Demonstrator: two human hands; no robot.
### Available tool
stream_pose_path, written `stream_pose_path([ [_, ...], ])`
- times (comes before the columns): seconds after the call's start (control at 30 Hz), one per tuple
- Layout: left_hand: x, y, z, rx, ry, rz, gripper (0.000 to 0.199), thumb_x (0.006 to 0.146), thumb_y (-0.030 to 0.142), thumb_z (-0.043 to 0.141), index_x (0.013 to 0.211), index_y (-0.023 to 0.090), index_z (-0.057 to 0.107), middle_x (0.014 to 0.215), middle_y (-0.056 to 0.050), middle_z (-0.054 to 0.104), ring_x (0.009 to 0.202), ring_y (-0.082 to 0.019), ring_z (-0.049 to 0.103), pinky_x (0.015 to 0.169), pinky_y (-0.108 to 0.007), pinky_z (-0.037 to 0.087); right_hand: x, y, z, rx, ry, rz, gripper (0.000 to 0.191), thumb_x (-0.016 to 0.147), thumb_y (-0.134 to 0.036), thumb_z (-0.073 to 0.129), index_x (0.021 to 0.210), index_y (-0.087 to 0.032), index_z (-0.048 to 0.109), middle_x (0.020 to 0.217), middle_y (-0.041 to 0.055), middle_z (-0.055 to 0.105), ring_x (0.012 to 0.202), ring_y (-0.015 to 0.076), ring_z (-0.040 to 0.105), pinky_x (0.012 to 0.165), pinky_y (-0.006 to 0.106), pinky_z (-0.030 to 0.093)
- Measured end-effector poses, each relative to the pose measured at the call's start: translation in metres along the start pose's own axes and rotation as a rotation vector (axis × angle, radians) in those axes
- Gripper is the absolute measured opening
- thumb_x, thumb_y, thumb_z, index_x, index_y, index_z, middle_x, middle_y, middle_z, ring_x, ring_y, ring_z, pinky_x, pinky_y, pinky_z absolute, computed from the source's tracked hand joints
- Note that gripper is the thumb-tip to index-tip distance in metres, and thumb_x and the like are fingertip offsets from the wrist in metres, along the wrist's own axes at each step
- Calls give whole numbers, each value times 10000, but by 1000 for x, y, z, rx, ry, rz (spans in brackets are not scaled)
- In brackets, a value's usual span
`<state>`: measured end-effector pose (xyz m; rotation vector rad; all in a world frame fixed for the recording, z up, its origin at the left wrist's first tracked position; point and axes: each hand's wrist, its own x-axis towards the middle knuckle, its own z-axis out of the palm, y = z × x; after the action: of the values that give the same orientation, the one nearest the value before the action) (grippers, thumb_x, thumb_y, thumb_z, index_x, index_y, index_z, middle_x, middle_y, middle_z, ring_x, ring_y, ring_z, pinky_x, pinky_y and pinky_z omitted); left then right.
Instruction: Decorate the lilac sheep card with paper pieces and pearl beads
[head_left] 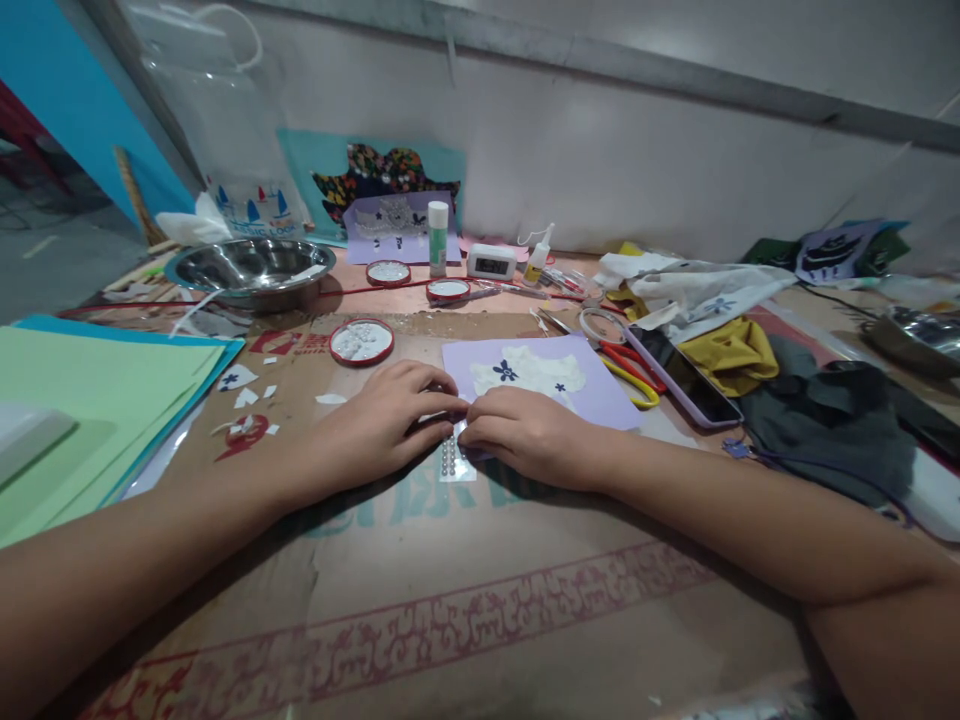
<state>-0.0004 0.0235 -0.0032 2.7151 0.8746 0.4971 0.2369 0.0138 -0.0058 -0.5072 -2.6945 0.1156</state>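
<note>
A small clear sheet of round gem stickers [452, 466], in rows, lies on the cardboard in front of me. My left hand [401, 415] pinches the sheet's upper left side, thumb and fingers together. From the other side, my right hand [529, 435] is closed with curled fingers at its upper right; whatever its fingertips hold is hidden. Both hands meet at the fingertips. Just beyond them is a purple paper [607, 390] bearing a white fabric cutout [551, 365] with dark blue flowers, partly covered by my right hand.
Green paper sheets [97, 400] are stacked at left, below a steel bowl [251, 270]. A red-rimmed lid [361, 342] holds white bits. Glue stick [438, 240], glue bottle [538, 258] and digital clock [491, 262] stand behind. Scissors [634, 365], a phone [686, 380] and fabric scraps [817, 420] lie right.
</note>
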Motion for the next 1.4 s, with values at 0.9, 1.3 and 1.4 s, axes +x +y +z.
stream_pose_path([
  [0.9, 0, -2, 1, 8, -4, 11, 318, 1021, 353, 465, 1239, 261, 677, 1229, -78, 622, 1161, -237, 546, 1015, -415, 429, -2, -11, -11, 59, 60, -38, 234, 984, -189, 484, 915, -131, 700, 885, 112, 718, 827, 191, 637, 761, 310, 530],
  [1.3, 0, -2, 2, 10, 9, 15, 315, 1015, 352, 472, 1227, 258, 685, 1224, -79, 633, 1150, -247, 556, 1011, -426, 433, -2, -12, -9, 16, 88, -50, 245, 983, -197, 487, 877, -147, 703, 850, 99, 729, 783, 187, 654, 721, 315, 537],
  [1.4, 0, -2, 2, 11, 9, 13, 309, 1009, 343, 482, 1216, 249, 690, 1215, -79, 637, 1142, -251, 559, 1004, -426, 434, -1, -13, -9, -5, 80, -45, 263, 985, -195, 489, 856, -133, 710, 839, 108, 725, 771, 190, 652, 709, 316, 534],
])
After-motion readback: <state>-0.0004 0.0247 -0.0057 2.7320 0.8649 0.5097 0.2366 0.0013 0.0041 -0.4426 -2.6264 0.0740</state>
